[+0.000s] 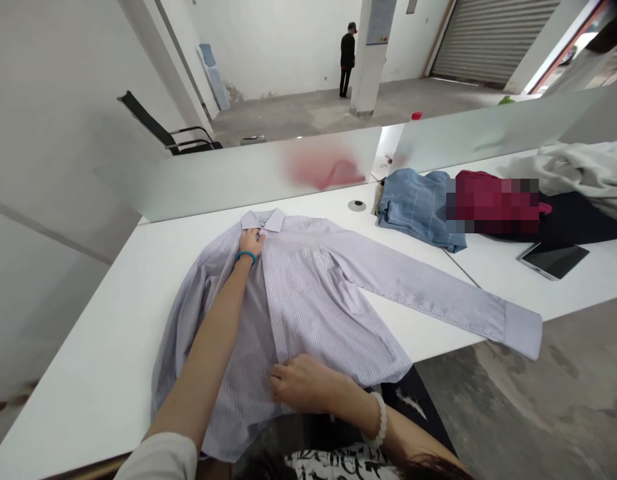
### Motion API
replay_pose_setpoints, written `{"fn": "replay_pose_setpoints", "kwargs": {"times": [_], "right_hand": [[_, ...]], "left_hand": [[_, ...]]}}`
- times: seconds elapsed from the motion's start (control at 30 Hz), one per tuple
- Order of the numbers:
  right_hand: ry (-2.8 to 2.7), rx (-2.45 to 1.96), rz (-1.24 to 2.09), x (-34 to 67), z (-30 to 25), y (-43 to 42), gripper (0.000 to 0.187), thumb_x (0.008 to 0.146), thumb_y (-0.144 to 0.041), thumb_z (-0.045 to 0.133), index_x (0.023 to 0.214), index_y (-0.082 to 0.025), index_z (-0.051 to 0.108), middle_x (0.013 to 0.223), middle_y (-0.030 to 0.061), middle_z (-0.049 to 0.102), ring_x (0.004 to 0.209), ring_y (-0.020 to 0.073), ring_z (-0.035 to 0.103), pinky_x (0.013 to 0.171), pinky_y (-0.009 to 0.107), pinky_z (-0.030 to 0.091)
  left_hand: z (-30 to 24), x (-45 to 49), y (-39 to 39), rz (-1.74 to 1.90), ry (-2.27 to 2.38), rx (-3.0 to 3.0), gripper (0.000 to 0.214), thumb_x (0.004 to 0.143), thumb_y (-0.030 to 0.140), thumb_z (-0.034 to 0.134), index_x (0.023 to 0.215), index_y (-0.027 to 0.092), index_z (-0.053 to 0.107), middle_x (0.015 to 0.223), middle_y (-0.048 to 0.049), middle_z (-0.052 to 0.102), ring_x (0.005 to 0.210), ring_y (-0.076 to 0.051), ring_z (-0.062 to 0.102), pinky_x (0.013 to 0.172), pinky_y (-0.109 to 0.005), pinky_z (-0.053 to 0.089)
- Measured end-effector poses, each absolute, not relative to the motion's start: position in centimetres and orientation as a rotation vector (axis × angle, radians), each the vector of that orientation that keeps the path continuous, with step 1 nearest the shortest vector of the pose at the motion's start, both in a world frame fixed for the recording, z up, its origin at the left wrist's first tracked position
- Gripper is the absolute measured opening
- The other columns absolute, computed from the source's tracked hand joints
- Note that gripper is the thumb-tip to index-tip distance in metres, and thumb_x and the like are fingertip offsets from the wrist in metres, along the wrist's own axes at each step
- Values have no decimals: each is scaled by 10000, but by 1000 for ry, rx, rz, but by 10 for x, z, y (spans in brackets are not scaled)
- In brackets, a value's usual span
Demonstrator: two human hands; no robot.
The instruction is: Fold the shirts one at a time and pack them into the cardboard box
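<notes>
A pale lilac striped shirt (313,287) lies front up on the white table (113,320), its right sleeve stretched out past the table's edge. My left hand (251,243), with a blue band on the wrist, presses on the shirt just below the collar, fingers closed on the fabric. My right hand (301,383), with a white bead bracelet, rests on the button placket near the hem, fingers curled and pinching the cloth.
A blue denim garment (418,207), a dark red cloth (488,200), a black cloth and a pale garment (583,170) lie at the right with a tablet (553,259). A frosted divider (228,177) backs the table. A black chair (163,133) stands behind; a person (347,60) stands far off.
</notes>
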State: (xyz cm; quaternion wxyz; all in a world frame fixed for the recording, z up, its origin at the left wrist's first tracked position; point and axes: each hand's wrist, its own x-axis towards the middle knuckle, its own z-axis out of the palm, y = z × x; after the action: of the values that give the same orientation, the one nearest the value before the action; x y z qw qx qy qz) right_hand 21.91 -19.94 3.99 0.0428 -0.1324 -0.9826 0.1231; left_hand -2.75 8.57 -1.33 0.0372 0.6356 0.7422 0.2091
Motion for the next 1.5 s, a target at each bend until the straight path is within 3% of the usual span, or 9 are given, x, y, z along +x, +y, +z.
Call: {"fn": "replay_pose_setpoints", "kwargs": {"times": [0.17,0.4,0.57,0.8,0.9,1.07,1.23,1.43,1.5], "right_hand": [[-3089,-287,454,219,41,-222,164,905,-234,517,770,-188,597,753,-6,660,557,107,557,413,250,290],[-2935,-292,417,225,77,-173,165,947,-254,423,923,-208,580,839,-13,645,669,105,587,513,236,364],[-2845,-862,224,207,81,-55,267,975,-261,367,1085,-147,581,1061,106,626,969,195,581,832,324,423],[-2688,-1246,195,116,33,36,482,986,-386,248,1394,-155,362,1412,187,396,1296,324,343,1019,564,274],[-2608,-1357,176,98,8,50,539,977,-423,219,1441,-160,298,1505,141,272,1368,340,210,1071,593,162],[-2658,-1367,132,119,-12,82,562,962,-435,186,1459,-191,281,1534,91,217,1393,322,165,1090,589,125],[-2656,-1467,75,162,-12,114,570,962,-436,140,1465,-198,264,1541,82,199,1394,305,175,1090,573,155],[-2640,-1496,81,172,-13,121,565,965,-449,139,1464,-211,256,1540,77,202,1397,301,165,1090,571,151],[-2643,-1494,82,171,-13,121,559,965,-448,148,1466,-219,248,1542,79,196,1398,299,162,1088,572,149]], "left_hand": [[-11,-26,90,593,2286,1943,279,848,307,444,1036,151,578,1235,-178,537,1178,-336,443,960,-470,359],[11,-14,51,554,2110,2101,372,857,212,369,1182,100,509,1288,-174,536,1238,-253,443,1033,-400,332],[16,-16,-82,412,2069,2190,472,829,337,443,1238,118,529,1337,-161,519,1297,-301,396,1099,-462,251],[2,-34,-322,594,2661,1794,571,869,431,321,1403,244,396,1266,-127,578,1207,-264,511,1041,-454,386],[-8,-42,-375,485,2746,1692,530,852,380,309,1347,302,481,1201,-112,629,1128,-295,575,968,-520,438],[1,-68,-362,-64,2642,1847,441,753,225,425,1069,380,690,1349,-20,515,1332,-370,331,1037,-674,241],[22,-111,-298,-329,2651,1685,503,829,329,403,1308,255,538,1425,-62,424,1366,-363,257,1074,-620,215],[27,-169,-232,-413,2838,1511,580,835,127,297,1409,145,386,1484,-132,326,1346,-319,331,1071,-535,264],[36,-186,-218,-290,2965,1463,555,864,162,273,1403,80,376,1463,-191,346,1317,-333,371,1049,-529,300]]}}
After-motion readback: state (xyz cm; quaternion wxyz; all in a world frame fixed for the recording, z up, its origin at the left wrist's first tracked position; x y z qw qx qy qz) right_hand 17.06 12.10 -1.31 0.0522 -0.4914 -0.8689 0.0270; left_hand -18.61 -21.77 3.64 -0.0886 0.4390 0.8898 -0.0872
